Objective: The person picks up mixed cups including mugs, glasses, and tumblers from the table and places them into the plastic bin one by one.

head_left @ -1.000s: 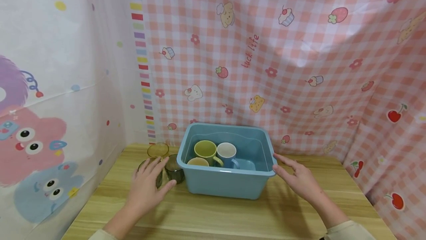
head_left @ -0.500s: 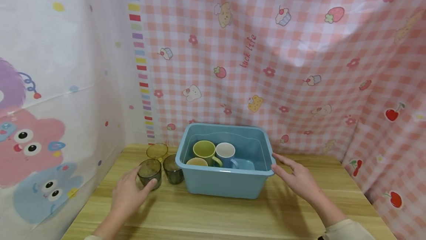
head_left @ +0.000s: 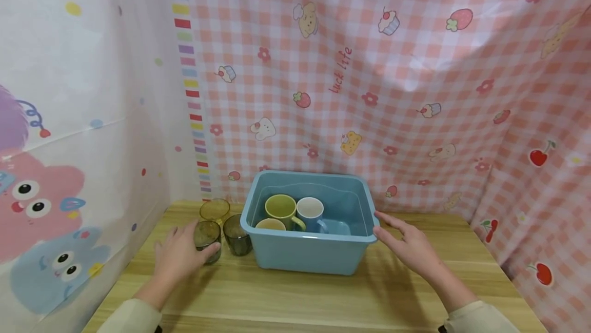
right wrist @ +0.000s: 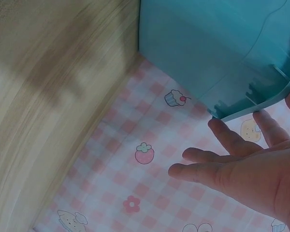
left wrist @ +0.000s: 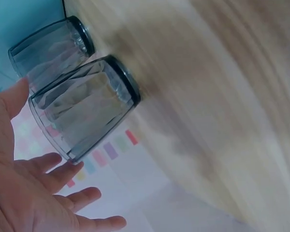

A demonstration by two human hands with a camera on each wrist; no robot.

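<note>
A light-blue plastic bin [head_left: 304, 255] stands on the table, holding a green mug [head_left: 279, 206], a blue mug with a white inside [head_left: 310, 214] and a yellowish cup [head_left: 271, 224]. Left of it are two smoky glass tumblers, one nearer my left hand [left wrist: 87, 108] and another beside the bin [head_left: 238, 239], plus an amber glass [head_left: 215, 210] behind. My left hand [head_left: 177, 251] is around the nearer tumbler, thumb and fingertips spread at its rim, little finger and ring finger extended freely. My right hand [head_left: 408, 245] touches the bin's right rim with straight fingertips.
The wooden table [head_left: 286, 297] runs back to a pink checked cloth [head_left: 341, 117]. A white cloth with cartoon figures [head_left: 111, 169] hangs along the left side. Bin and glasses stand toward the back of the table.
My left hand has drawn back from over the nearer tumbler and come round its left side, with thumb and fingers at the rim. The right hand stays at the bin's rim.
</note>
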